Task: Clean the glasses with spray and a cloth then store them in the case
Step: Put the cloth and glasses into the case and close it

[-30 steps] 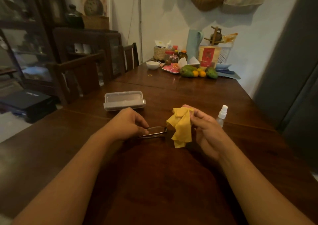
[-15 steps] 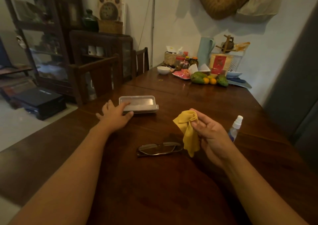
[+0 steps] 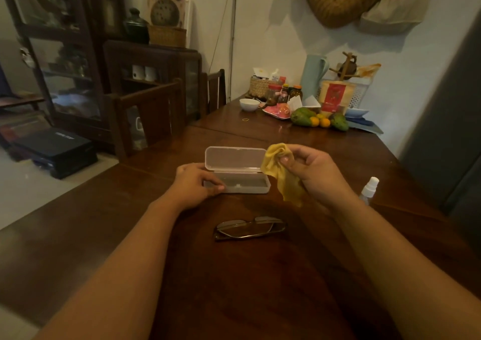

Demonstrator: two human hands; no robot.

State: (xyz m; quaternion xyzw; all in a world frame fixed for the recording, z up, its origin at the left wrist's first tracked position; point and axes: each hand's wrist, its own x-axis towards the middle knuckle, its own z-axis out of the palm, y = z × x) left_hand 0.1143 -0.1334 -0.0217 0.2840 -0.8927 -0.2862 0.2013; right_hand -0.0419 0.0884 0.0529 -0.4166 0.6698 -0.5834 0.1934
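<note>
Folded glasses (image 3: 249,228) lie flat on the dark wooden table (image 3: 234,287), between my forearms. Beyond them stands the translucent case (image 3: 242,181), its lid raised and its inside bare. My left hand (image 3: 194,183) grips the case's left end, thumb on the front wall. My right hand (image 3: 316,174) hovers just right of the case, pinching a crumpled yellow cloth (image 3: 282,173) that hangs down beside the lid. A small white-capped spray bottle (image 3: 369,188) stands upright to the right of my right wrist.
The table's far end holds a white bowl (image 3: 249,104), jars, a pink tray, mangoes and oranges (image 3: 318,119) and a basket. Two wooden chairs (image 3: 145,115) stand along the left edge. A dark cabinet stands against the left wall.
My left hand let go of the glasses, which now lie on the table, reached to the case and drew it nearer. The lid went from shut to raised. The cloth stayed in my right hand.
</note>
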